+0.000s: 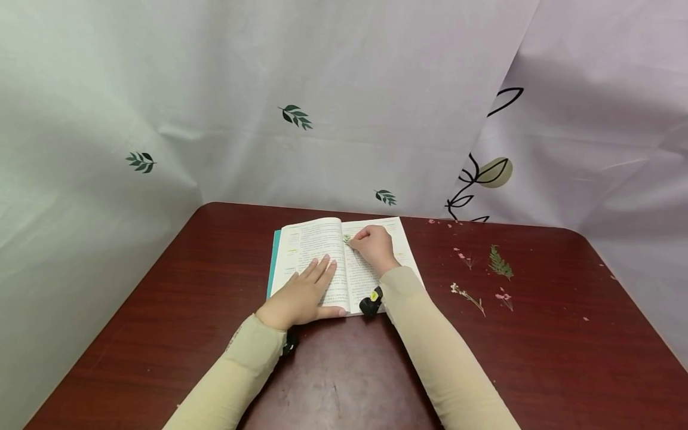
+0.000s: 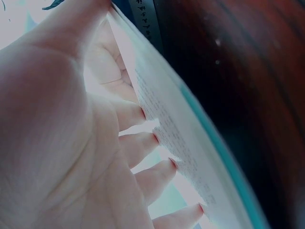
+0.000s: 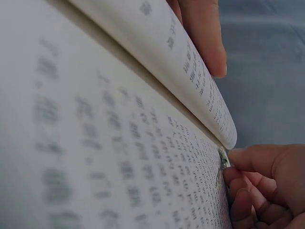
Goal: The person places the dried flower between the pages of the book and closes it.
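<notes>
Small sprig (image 1: pixel 347 239) with pale flowers and green parts lies at the gutter of the opened book (image 1: pixel 322 232), over the upper part of its right-hand page. The right hand (image 1: pixel 375 246) reaches across that page and pinches the sprig between thumb and finger, its other fingers curled in. The left hand (image 1: pixel 302 295) rests on the book's left-hand page with fingers spread, pinching nothing, its thumb along the near edge by the gutter. The two hands are apart. Teal cover (image 1: pixel 273 263) shows along the book's left side.

To the right of the book, well apart from it, lie a green fern leaf (image 1: pixel 500 263), a white-flowered stem (image 1: pixel 466 294) and two pink-flowered sprigs, one (image 1: pixel 463 257) left of the fern and one (image 1: pixel 504 297) below it. Pink petals (image 1: pixel 432 221) are scattered beyond the book's upper right corner. Under the book is a dark red-brown table (image 1: pixel 177 310); behind it hangs pale cloth (image 1: pixel 226 89) printed with leaves.
</notes>
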The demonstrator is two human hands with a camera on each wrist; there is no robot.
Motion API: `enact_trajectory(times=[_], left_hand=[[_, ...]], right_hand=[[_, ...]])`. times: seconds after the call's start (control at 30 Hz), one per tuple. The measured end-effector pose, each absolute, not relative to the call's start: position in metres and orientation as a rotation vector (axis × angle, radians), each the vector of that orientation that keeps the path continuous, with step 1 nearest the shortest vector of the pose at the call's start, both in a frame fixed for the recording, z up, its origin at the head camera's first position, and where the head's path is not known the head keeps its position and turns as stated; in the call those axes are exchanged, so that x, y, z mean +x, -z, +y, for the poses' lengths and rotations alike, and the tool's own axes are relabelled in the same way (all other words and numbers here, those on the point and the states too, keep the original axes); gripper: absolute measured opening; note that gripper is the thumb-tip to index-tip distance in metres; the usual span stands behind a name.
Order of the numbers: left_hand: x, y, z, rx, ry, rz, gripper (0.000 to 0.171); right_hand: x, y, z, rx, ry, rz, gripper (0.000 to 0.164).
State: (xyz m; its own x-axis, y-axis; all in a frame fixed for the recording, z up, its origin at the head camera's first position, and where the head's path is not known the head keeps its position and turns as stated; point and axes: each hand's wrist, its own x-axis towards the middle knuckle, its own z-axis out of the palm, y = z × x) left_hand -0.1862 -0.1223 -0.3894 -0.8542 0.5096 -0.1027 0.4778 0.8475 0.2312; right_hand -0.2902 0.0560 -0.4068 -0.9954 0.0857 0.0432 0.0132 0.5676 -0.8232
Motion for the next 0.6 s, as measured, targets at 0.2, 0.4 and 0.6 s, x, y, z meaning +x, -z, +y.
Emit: enact_trajectory(times=[0.2,0.4,0.6], left_hand=[[-0.186,0.389,-0.123,0.764,-0.301,2.863,0.099],[-0.186,0.389,-0.123,0.748,-0.300,2.856,0.099],[-0.187,0.389,-0.123,0.744,-0.300,2.849,0.099]], right_hand=[[-0.290,0.408,0.059,-0.055,-1.438,-2.713,0.013],[-0.290,0.407,0.060,-0.028,-1.489,-2.715,0.014],[-0.287,0.407,0.070,0.086,-1.665,-2.724,0.015]])
